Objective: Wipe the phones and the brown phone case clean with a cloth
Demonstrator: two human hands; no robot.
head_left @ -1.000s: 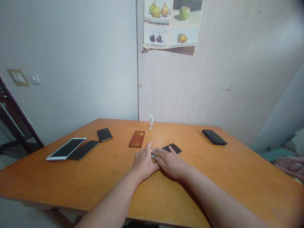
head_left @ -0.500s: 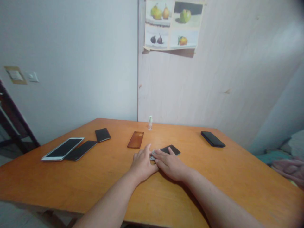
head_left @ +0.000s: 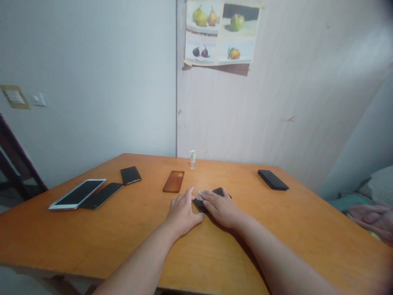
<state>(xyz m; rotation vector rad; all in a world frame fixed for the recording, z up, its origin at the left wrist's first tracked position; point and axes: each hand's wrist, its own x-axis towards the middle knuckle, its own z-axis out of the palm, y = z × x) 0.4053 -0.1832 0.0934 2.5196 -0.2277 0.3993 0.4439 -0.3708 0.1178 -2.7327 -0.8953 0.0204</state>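
Black phone [head_left: 199,206] on the table [head_left: 132,229] is being gripped by the left hand [head_left: 181,211]; pale cloth [head_left: 200,195] is being pressed beneath the right hand [head_left: 221,207], its fingers' grip hidden; wiping seems underway, remainder unclear.

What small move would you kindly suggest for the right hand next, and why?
Perhaps slide the right hand rightward along the dark phone: the pale cloth under that hand lies toward the phone's left end, beside the left hand.
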